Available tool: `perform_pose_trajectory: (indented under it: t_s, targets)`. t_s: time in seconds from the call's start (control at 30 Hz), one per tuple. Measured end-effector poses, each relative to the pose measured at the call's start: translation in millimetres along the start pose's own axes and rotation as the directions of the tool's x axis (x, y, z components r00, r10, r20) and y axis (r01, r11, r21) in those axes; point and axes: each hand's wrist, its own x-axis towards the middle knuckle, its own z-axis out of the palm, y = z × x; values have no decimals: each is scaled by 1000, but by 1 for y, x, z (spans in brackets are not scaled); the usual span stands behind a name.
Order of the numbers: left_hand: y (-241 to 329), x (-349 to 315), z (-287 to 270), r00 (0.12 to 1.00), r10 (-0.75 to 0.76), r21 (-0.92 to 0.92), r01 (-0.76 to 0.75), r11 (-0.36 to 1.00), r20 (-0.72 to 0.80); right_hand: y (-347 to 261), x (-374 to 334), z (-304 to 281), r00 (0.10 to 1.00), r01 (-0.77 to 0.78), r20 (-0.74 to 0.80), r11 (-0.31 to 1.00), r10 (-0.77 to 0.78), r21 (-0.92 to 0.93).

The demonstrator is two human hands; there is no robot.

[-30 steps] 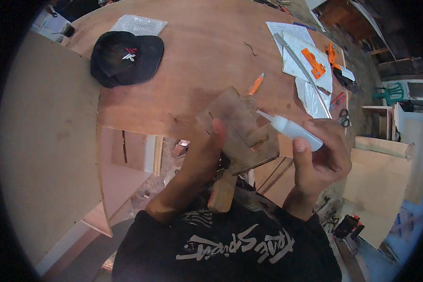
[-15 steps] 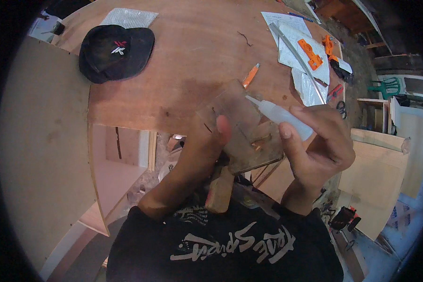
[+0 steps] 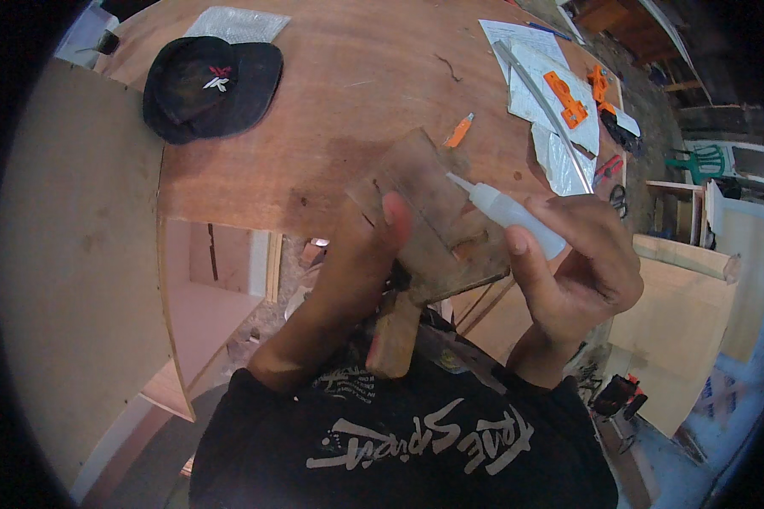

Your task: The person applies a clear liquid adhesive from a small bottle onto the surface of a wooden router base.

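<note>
My left hand (image 3: 373, 225) grips a worn, brown wooden block (image 3: 441, 242), its thumb pressed on the upper face. Dark cracks and a rough notch mark this face. A paler wooden piece (image 3: 394, 335) like a short handle sticks out below the block, toward my shirt. Between the thumb and fingers of my right hand (image 3: 581, 259) is a small translucent white squeeze bottle (image 3: 518, 220) with a thin nozzle. The bottle is tilted, its tip over the block's far right side; I cannot tell whether it touches the wood.
A plywood table (image 3: 356, 76) carries a dark cap (image 3: 208, 93), bubble wrap (image 3: 238, 24) and an orange cutter knife (image 3: 460, 130). At its right lie papers (image 3: 526, 68), a metal ruler (image 3: 543, 110), orange clamp-like pieces (image 3: 566, 100) and scissors (image 3: 618, 201). A tall panel (image 3: 85, 254) stands at left.
The wooden block and its lower piece have tilted slightly and shifted a little left. The bottle stays at nearly the same place over it. My view has shifted slightly.
</note>
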Motion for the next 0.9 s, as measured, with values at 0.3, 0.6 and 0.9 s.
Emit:
perform_pose_trajectory:
  t_s: [0.3, 0.6, 0.9]
  targets:
    - [11, 0, 2, 998, -1, -41, -2, 999, -68, -1, -2, 0, 1000, -10, -4, 1000, 10, -5]
    - [4, -2, -8, 1000, -23, -96, 22, 995, -8, -6, -6, -7, 998, -49, 32, 998, 50, -34]
    - [4, -3, -7, 996, -53, -87, 60, 994, 74, -13, -1, -25, 985, 131, 104, 991, -134, 35]
